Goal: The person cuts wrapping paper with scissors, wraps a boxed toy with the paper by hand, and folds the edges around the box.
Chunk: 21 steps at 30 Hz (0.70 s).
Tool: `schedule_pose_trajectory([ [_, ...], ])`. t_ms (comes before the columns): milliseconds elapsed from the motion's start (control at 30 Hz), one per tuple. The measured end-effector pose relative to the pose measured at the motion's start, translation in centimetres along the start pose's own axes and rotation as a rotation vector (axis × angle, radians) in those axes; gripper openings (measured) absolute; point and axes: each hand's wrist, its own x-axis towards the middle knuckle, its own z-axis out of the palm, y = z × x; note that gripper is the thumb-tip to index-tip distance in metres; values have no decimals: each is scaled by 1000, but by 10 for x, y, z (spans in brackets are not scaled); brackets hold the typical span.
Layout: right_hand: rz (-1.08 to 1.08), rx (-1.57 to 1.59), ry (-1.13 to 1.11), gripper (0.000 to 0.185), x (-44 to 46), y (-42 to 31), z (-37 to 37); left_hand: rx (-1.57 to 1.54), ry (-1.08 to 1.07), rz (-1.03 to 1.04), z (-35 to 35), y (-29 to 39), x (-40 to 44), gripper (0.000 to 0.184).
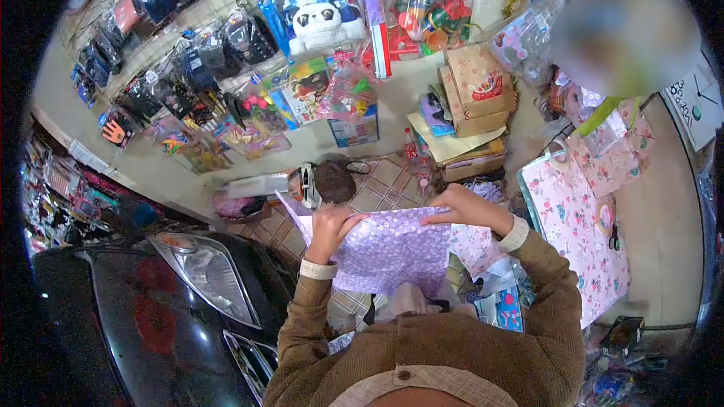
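A sheet of lilac wrapping paper [392, 252] with a small pale flower pattern hangs between my two hands in front of my chest. Its top edge is pinched by my left hand [329, 230] near the left corner, where a flap of the paper sticks up. My right hand [469, 208] grips the same edge at the right, thumb and fingers closed on it. Beneath the paper and to its right, pink floral paper [477, 247] and other packaging partly show; the paper hides what lies directly behind it.
On the counter [656, 256] at right lie pink floral wrapping paper [562, 203], a tape roll [605, 216] and scissors [615, 238]. A black car [136, 316] stands at left. Brown gift bags [479, 94] are stacked ahead; packaged goods hang on the wall. Another person is at upper right.
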Motion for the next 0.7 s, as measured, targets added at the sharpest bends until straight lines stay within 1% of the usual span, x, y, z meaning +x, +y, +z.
schedule_pose_trajectory([
  [33, 54, 6, -25, 41, -4, -1, -2, 1, 1, -2, 3, -1, 4, 34],
  [100, 91, 47, 47, 40, -9, 0, -2, 6, 7, 5, 12, -1, 21, 33],
  [233, 108, 39, 237, 37, -39, 15, 2, 104, 67, -16, 38, -43, 29, 37],
  [267, 205, 168, 262, 35, -48, 14, 1, 87, 88, -83, 41, -48, 29, 39],
  [333, 402, 422, 315, 32, -71, 4, -9, 115, 165, -154, 47, -59, 26, 36],
  [367, 450, 482, 395, 31, -83, 4, -16, 96, 166, -112, 59, -92, 20, 33],
  [400, 500, 542, 473, 30, -98, 3, -22, 259, 119, -300, 52, -94, 15, 29],
  [433, 547, 602, 552, 29, -112, 2, -27, 107, 218, -333, 61, -120, 5, 28],
  [467, 553, 546, 628, 28, -124, 0, -35, 79, 235, -350, 57, -123, 5, 29],
  [500, 558, 579, 682, 27, -135, 1, -37, 50, 250, -367, 54, -114, 13, 29],
  [567, 573, 648, 778, 26, -160, 4, -35, -4, 263, -284, 63, -89, 28, 32],
  [600, 586, 652, 738, 25, -174, 12, -31, -30, 270, -244, 64, -68, 39, 33],
  [700, 586, 555, 813, 24, -204, 18, -13, -148, 92, -138, 79, 14, 70, 40],
])
